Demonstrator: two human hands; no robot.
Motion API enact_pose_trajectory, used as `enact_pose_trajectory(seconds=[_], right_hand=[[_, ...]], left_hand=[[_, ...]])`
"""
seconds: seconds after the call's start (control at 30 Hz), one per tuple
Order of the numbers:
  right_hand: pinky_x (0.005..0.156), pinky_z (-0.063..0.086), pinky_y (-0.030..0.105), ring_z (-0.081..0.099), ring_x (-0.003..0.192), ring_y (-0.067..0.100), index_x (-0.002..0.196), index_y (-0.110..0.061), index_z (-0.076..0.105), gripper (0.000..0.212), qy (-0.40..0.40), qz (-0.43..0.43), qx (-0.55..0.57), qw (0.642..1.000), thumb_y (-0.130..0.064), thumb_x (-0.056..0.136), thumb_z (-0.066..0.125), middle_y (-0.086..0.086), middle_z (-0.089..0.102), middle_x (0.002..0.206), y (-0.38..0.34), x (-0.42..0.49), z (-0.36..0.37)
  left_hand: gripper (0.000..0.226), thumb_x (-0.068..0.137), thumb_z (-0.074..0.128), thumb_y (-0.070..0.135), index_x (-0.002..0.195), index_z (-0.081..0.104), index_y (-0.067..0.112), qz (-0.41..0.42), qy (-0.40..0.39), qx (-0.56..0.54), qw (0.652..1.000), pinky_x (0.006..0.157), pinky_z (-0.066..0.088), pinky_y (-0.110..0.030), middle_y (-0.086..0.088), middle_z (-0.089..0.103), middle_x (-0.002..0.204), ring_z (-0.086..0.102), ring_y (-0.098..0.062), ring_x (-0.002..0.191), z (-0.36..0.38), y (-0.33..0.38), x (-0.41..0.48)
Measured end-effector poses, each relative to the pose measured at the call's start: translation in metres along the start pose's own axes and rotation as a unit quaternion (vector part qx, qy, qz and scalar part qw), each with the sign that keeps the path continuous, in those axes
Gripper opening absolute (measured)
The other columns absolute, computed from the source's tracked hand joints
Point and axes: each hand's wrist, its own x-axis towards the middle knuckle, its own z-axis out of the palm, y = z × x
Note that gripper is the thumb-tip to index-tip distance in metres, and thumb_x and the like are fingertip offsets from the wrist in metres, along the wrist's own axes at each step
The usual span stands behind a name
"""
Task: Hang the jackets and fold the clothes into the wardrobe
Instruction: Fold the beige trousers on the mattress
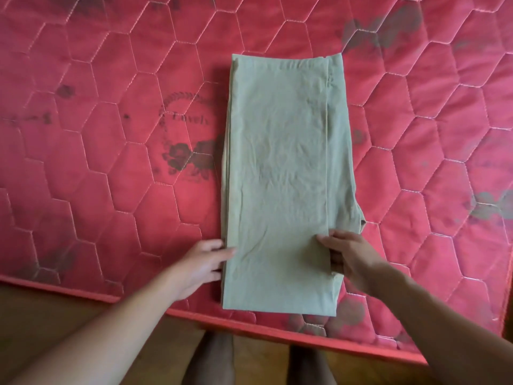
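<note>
Fingers [326, 239] on folded garment [277, 162] — pale green; creased

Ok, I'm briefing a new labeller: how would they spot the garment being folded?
Find the red hexagon-quilted mattress. At its near edge lies a pale green folded cloth, gripped by the left hand and right hand. Only it is green.

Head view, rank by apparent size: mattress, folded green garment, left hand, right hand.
1. mattress, fills most of the frame
2. folded green garment
3. left hand and right hand: look alike, not ranked
</note>
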Motion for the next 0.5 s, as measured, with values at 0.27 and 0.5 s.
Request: enact_pose_trajectory(seconds=[0.27, 0.5], right_hand=[[0.061, 0.049, 0.041, 0.064, 0.074, 0.025, 0.109, -0.018, 0.05, 0.025, 0.147, -0.097, -0.392, 0.903, -0.034, 0.095, 0.063, 0.005, 0.065, 0.082, 0.071, -0.033, 0.023], [0.101, 0.043, 0.057, 0.039, 0.134, 0.042, 0.15, -0.018, 0.038, 0.067, 0.274, -0.36, -0.595, 0.665, -0.035, 0.09, 0.062, 0.02, 0.04, 0.147, 0.039, -0.014, 0.034]], left_hand=[[0.037, 0.086, 0.074, 0.047, 0.079, 0.058, 0.014, 0.102, 0.227, 0.295, 0.922, 0.066, 0.054, -0.044, 0.007, 0.058, 0.062, 0.057, -0.015, 0.059, 0.021, -0.069, -0.012], [0.062, 0.087, 0.072, 0.031, 0.142, 0.046, 0.017, 0.388, 0.343, 0.495, 0.698, 0.108, 0.046, -0.049, -0.016, 0.031, 0.153, 0.04, -0.038, 0.139, 0.035, -0.032, 0.01]])
